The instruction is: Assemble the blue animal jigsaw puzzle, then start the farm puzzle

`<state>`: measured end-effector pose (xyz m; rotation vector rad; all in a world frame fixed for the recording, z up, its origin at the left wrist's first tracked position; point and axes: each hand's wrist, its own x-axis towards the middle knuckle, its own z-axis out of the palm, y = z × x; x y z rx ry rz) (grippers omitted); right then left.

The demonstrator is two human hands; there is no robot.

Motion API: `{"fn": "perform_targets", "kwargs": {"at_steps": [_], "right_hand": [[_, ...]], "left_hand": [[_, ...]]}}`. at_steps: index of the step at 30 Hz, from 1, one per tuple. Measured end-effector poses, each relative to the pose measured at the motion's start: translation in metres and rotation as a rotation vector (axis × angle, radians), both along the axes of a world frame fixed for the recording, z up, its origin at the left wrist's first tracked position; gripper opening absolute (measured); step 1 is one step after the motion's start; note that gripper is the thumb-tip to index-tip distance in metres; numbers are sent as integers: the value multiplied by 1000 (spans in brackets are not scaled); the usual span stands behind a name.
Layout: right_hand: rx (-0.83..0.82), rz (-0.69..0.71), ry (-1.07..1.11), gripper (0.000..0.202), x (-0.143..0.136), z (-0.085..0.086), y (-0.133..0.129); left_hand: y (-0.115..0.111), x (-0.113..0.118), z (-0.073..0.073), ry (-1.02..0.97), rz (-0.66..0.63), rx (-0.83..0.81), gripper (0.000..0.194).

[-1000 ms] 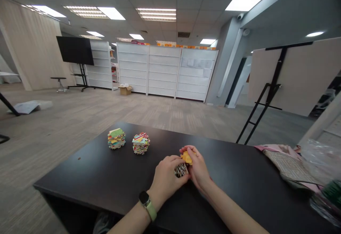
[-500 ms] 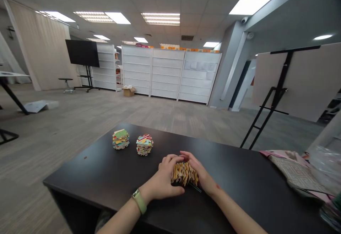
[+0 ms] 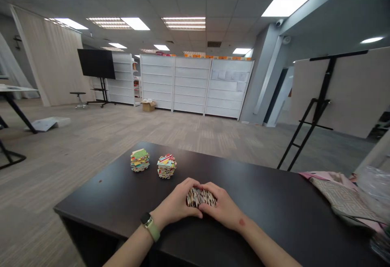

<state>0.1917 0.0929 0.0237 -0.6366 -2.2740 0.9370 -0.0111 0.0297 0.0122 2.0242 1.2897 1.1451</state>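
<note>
A row of thin card pieces [image 3: 201, 197], standing on edge, lies between my two hands near the front of the dark table [image 3: 122, 202]. My left hand [image 3: 182, 202] curls round its left end, with a watch on the wrist. Around the right end wraps my right hand [image 3: 219, 204], its thumb along the near side. The fingertips of both hands meet or nearly meet behind the pieces. Farther back on the left stand two stacks of colourful pieces, one with a green top [image 3: 139, 160] and one with a red and white top [image 3: 166, 166].
At the table's right end lie a patterned cloth bag [image 3: 338, 196] and clear plastic [image 3: 376, 186]. A black easel stand [image 3: 318, 108] with a large board rises behind the right side. White shelves [image 3: 189, 84] and a screen [image 3: 96, 63] stand across the floor.
My hands have closed in round the pieces, which are now squeezed into a neater, tighter row and show pale edges. My right hand's thumb has come round to the near side.
</note>
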Motion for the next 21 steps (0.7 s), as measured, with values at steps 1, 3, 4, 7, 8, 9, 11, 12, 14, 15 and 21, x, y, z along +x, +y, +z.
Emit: {"fn": "perform_targets", "kwargs": {"at_steps": [1,3,4,7,8,9,11,12,14,15,21], "right_hand": [[9,-23,6,31,0,-1,1],[22,-73,38,16,-1,-3,4],[24,-98,63,15,-1,-4,5],[7,-138,142,24,-4,-4,7],[-4,-137,161,25,-5,-4,7],[-14,-129,176,25,-6,-4,6],[-30,-101,185,23,-9,-3,4],[-38,-85,182,21,-10,-3,3],[-62,-63,180,24,-11,-2,2],[-87,-56,188,26,-11,-2,2],[-301,-101,297,42,-10,-8,5]], "left_hand": [[-3,-4,0,24,8,-7,68],[-8,-13,-1,76,30,-34,76],[-11,-17,-1,106,44,-49,77],[-16,-26,-2,153,74,-84,75],[-16,-27,-3,142,78,-89,74],[-16,-26,-3,119,77,-89,73],[-14,-22,-1,65,66,-70,69],[-12,-18,1,44,63,-49,65],[-8,-11,7,12,67,11,55],[-6,-7,10,-5,77,46,48],[2,10,22,-169,185,225,18]]}}
